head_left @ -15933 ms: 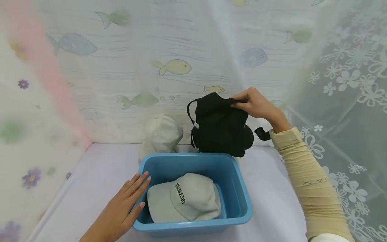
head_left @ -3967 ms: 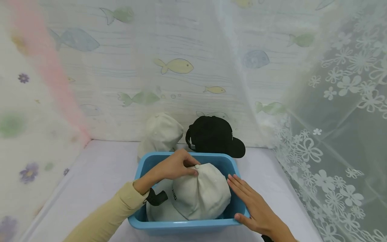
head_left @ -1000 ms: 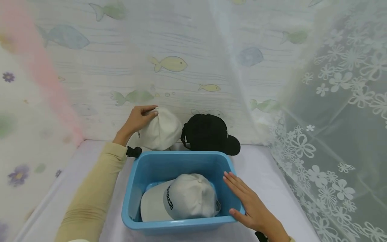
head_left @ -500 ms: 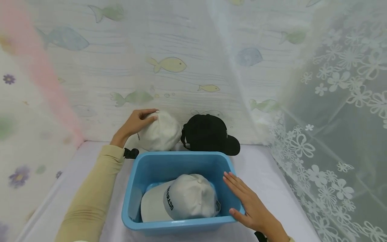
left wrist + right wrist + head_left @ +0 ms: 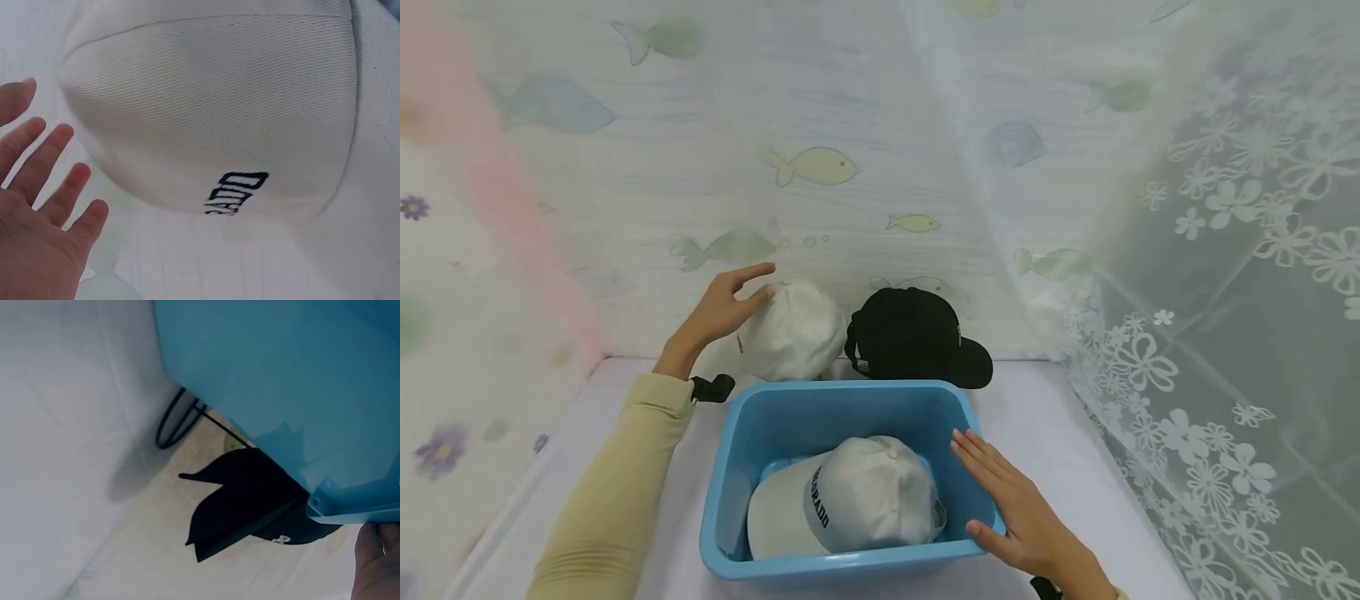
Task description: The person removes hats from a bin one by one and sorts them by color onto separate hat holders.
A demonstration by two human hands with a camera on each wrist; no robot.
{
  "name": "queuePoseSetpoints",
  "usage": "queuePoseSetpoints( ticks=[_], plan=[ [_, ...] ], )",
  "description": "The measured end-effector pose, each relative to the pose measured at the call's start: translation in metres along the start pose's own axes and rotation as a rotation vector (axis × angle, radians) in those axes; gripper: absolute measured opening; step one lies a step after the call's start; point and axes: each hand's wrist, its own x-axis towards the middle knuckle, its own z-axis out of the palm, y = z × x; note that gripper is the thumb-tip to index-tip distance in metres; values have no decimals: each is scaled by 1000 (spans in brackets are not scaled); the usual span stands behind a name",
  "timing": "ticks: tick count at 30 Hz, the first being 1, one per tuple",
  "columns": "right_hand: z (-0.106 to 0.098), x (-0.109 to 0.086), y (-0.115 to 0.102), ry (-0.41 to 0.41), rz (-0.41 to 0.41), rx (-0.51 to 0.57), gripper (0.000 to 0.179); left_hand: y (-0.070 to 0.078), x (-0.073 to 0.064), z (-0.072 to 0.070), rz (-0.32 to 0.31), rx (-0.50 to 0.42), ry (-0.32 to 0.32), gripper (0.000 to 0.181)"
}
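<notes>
My left hand is spread beside the crown of a white cap behind the tub; the thumb is close to the crown and nothing is gripped. In the left wrist view, dark embroidered letters show on the white cap's front, and the fingers are apart from the cloth. My right hand lies with straight fingers on the right rim of a blue plastic tub. Inside the tub sits a pale cap with dark COLORADO lettering, its brim to the left.
To the right of the white cap stands a black cap, brim to the right. In the right wrist view, several dark brims overlap, near a black wire loop. Fish-patterned fabric hangs behind, over a white-covered surface.
Earlier, my right hand held up the black cap; later my left pinched a pale cap in the tub, then the white cap's top behind. Now the left fingers have let go and drawn left.
</notes>
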Motion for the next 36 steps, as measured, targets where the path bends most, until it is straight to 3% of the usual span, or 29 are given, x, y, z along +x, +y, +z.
queuePoseSetpoints(
  ticks=[3, 6, 8, 11, 14, 17, 20, 23, 26, 29, 32, 36],
  plan=[
    [1, 2, -3, -35, 56, 16, 77, -1, -15, -8, -24, 1, 70, 50],
    [-7, 6, -12, -121, 173, 57, 77, -3, -32, -11, -45, -3, 116, 48],
    [-19, 11, -20, -225, 276, 116, 77, -5, -44, -12, -53, -4, 135, 48],
    [-40, 26, -33, -423, 368, 188, 78, -8, -63, -13, -72, -1, 166, 49],
    [-62, 49, -42, -614, 373, 234, 84, -10, -80, -14, -118, 1, 185, 50],
    [-76, 81, -48, -705, 305, 223, 83, -11, -94, -14, -181, 0, 197, 53],
    [-81, 117, -49, -691, 198, 216, 76, -14, -107, -12, -241, -23, 227, 53],
    [-77, 153, -45, -626, 106, 259, 69, -18, -118, -7, -294, -58, 253, 54],
    [-64, 187, -34, -539, 79, 358, 62, -22, -126, 0, -360, -59, 270, 55],
    [-48, 220, -21, -436, 158, 399, 56, -25, -130, 4, -480, -34, 264, 58],
    [-30, 248, -4, -374, 301, 413, 55, -31, -131, 5, -604, -43, 211, 65],
    [-6, 274, 16, -362, 475, 543, 59, -43, -129, 7, -681, -181, 138, 71]
  ],
)
